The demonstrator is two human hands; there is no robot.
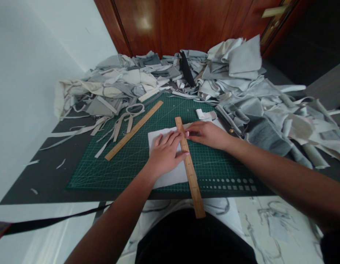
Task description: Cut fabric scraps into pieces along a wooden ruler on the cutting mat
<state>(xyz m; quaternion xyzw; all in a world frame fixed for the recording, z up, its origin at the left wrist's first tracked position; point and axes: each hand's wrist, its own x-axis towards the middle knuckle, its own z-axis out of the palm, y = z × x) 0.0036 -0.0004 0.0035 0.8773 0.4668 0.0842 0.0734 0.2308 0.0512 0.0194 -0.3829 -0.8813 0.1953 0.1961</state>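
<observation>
A pale piece of fabric lies on the green cutting mat, and a wooden ruler crosses its right side, its near end sticking out past the table edge. My left hand is spread flat on the fabric, fingertips and thumb touching the ruler's left edge. At the ruler's right edge, near its upper part, my right hand has its thumb and fingers pinched together. What sits between them, if anything, is too small to make out.
A second wooden ruler lies diagonally on the mat, with white-handled scissors and fabric strips beside it. Heaped grey and cream cloth scraps line the back. More scraps cover the right side. Behind stands a wooden door.
</observation>
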